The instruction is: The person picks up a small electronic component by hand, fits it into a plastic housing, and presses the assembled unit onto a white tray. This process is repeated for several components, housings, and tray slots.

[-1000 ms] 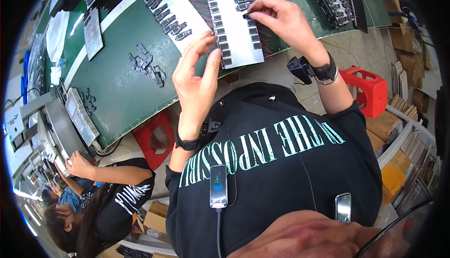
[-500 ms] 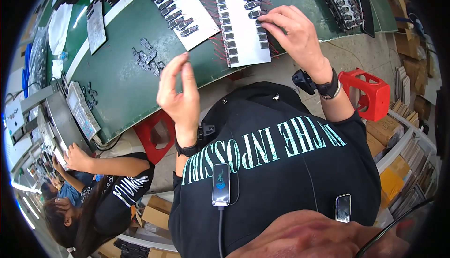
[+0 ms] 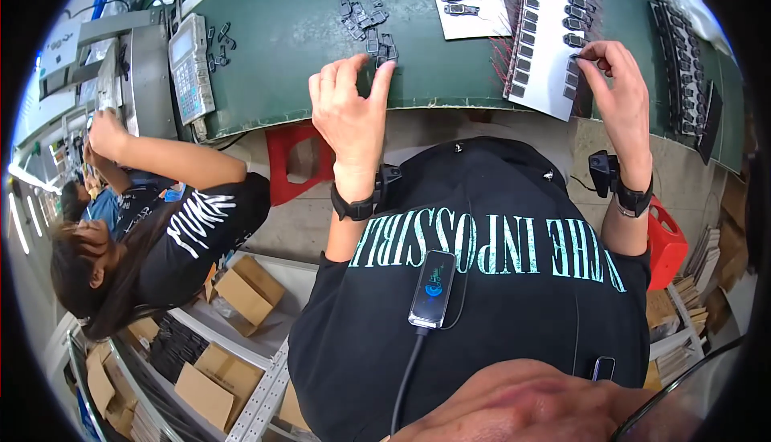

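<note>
r hand (image 3: 620, 93): fingers narrow, tips at a dark part (image 3: 575, 57) on the right side of the board (image 3: 550, 40); can't tell if it's gripped or only touched. l hand (image 3: 345, 113): fingers wide, thumb & index apart, nothing seen btwn; pile (image 3: 373, 17) just past its tips, contact unclear. beyond r fingertips on same side: framed parts (image 3: 577, 4); nearer the body than the tips: plain blocks (image 3: 571, 79). left row (image 3: 525, 39) runs left of r fingers, red wires (image 3: 503, 50) off its outer edge. 2nd board (image 3: 483, 8) lies btwn the hands, farther out, on the table (image 3: 273, 57). step in hand looks like setting or adjusting that one part. next move prob. calls for a fine pinch, part kept square, w/o nudging neighbours.
</note>
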Tool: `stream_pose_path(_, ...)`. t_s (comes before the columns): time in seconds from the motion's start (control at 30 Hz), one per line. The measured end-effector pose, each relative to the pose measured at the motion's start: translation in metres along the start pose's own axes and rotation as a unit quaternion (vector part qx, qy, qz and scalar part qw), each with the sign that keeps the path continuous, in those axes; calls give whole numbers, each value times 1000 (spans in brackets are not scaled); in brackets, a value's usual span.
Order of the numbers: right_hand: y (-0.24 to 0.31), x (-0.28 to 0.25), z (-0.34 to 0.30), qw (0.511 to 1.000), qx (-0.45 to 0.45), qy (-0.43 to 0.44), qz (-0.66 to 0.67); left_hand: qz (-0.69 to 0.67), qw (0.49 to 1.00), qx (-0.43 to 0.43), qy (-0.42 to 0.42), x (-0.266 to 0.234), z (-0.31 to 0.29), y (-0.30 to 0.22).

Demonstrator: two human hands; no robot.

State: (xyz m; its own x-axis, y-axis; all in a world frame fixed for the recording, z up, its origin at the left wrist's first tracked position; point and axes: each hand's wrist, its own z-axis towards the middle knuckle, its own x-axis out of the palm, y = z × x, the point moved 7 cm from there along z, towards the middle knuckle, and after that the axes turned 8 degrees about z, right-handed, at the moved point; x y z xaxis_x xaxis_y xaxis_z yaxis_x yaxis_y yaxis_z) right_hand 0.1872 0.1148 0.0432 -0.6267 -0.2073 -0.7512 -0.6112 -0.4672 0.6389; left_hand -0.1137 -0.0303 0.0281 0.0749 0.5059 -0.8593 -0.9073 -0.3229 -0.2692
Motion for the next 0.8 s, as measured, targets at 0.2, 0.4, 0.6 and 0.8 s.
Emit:
stream_pose_path(0.2,-7,-17,-18,983,52,-79,156,-15,999,38,-4,10,-3,-15)
stream_pose_path(0.4,4,2,-18,897,93,19,432,-337,925,-47,170,38,5,-60)
stream_pose_path(0.6,11,43,-3,839,117,119,519,-454,827,-37,330,58,10,-119)
stream_pose_path(0.8,-3,52,-6,827,146,92,535,-558,768,-64,309,68,-2,-122)
